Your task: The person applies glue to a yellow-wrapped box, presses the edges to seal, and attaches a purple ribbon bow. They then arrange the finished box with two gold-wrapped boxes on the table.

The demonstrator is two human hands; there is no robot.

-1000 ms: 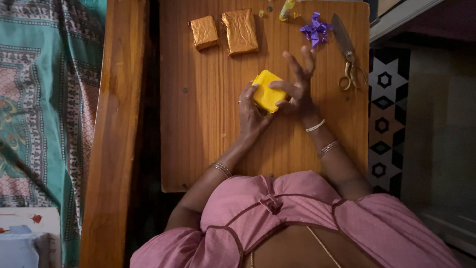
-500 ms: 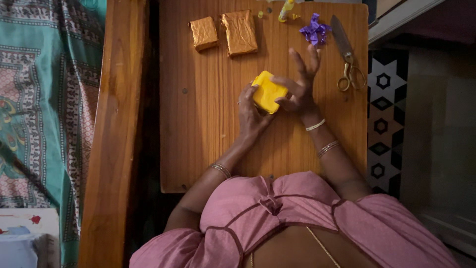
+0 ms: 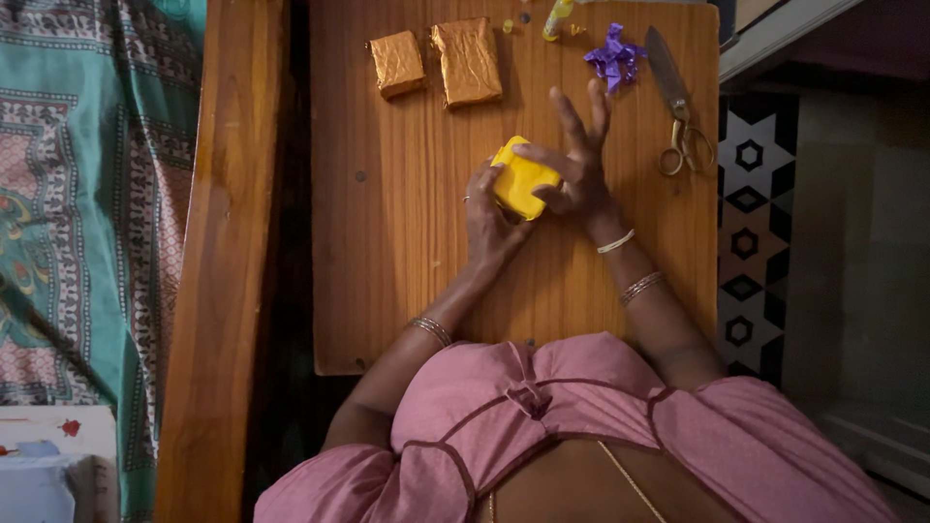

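Fingers first: the left hand [image 3: 491, 221] curls its fingertips against the near-left side of the yellow wrapped block [image 3: 523, 177], thumb tucked under its lower edge. The right hand [image 3: 579, 179] presses from the other side, thumb and forefinger closed on the block's right edge while the remaining fingers fan out, spread and lifted toward the far end of the board. So the block sits pinched between both hands, tilted, its long axis running diagonally from near-right up to far-left. Both hands touch it; neither is nearer. It sits around the middle of the wooden board [image 3: 387, 291]. Further out, two copper-wrapped blocks [image 3: 441, 63] lie side by side at the far edge, a purple bow [image 3: 614, 58] and scissors [image 3: 675, 107] to the far right, well apart from the hands.
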